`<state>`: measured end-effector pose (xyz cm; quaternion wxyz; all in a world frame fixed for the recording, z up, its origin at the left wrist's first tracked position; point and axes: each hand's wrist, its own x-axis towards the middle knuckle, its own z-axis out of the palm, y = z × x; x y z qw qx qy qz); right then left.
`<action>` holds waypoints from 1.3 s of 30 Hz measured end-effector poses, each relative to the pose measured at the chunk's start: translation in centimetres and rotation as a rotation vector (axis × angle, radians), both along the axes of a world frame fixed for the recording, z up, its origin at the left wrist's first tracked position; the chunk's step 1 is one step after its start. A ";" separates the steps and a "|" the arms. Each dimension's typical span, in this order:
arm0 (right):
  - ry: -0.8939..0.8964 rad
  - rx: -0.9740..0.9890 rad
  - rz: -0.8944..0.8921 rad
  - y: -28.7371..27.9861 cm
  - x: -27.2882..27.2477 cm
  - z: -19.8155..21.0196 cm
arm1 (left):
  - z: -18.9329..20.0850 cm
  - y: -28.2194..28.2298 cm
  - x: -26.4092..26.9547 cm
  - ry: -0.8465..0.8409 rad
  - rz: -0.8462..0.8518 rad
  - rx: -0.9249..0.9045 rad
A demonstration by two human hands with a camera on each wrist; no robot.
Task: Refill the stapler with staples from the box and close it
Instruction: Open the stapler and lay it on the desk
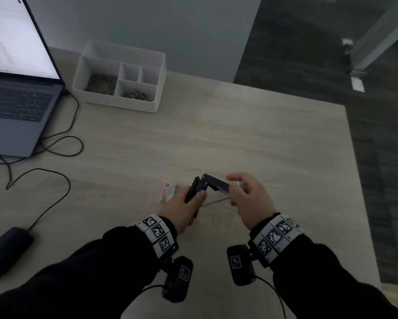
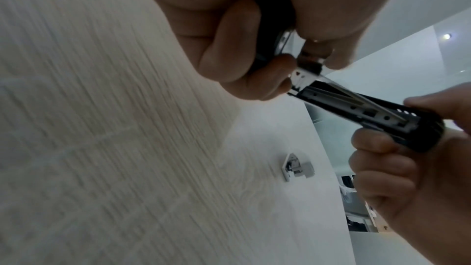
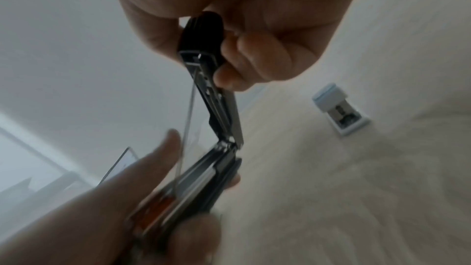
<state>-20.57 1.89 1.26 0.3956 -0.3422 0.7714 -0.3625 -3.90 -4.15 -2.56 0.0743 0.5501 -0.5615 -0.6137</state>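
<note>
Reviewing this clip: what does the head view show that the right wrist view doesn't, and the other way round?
Only the head view: the laptop, the white organizer, the staple box beside the left hand.

Only the right wrist view: the open metal channel inside the lower half.

Both: the stapler hinged open, lower half gripped by the left hand, top arm by the right hand.

- The left hand [image 1: 184, 204] covers most of the stapler [image 1: 206, 186] base, and part of the staple box [image 1: 169, 191] too.
- The tip of the stapler's top arm hides inside the right hand [image 1: 247, 199].
- In the right wrist view the stapler base is blurry, so the staples cannot be made out.
- The laptop [image 1: 16, 88] is cut off by the picture's left edge.
- The bits in the white tray [image 1: 156, 88] are too small to tell.
</note>
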 end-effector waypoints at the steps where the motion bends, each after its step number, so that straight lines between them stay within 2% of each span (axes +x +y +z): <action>1: 0.012 -0.037 -0.059 -0.3 -0.4 0.2 | 0.3 0.2 -0.1 0.016 -0.035 0.015; 6: 0.065 -0.088 -0.217 -1.7 -2.7 0.6 | 0.5 0.5 0.3 -0.078 -0.177 -0.033; 9: 0.097 -0.015 -0.248 -2.9 -4.5 0.6 | 0.5 0.7 0.8 -0.181 -0.366 -0.133; 12: 0.120 0.161 -0.104 -4.6 -6.1 0.2 | -0.2 0.9 1.3 -0.259 -0.522 -0.283; 14: 0.170 0.236 0.023 -5.8 -6.3 -0.3 | -0.8 0.8 1.5 -0.298 -0.562 -0.357; 18: 0.250 0.267 0.147 -7.8 -5.5 -1.5 | -1.4 0.8 1.3 -0.308 -0.540 -0.357; 25: 0.251 0.244 0.048 -9.6 -4.9 -3.0 | -1.6 0.8 1.2 -0.300 -0.489 -0.365; 28: 0.280 0.228 0.121 -9.7 -4.9 -3.8 | -1.5 0.8 1.4 -0.286 -0.469 -0.350; 32: 0.323 0.305 0.256 -9.5 -5.3 -4.5 | -1.3 0.7 1.3 -0.242 -0.388 -0.309; 35: 0.363 0.263 0.356 -9.1 -5.7 -4.4 | -1.2 0.7 1.2 -0.236 -0.367 -0.295; 39: 0.476 0.289 0.342 -6.5 -6.8 -3.8 | -1.2 0.5 1.2 -0.209 -0.328 -0.248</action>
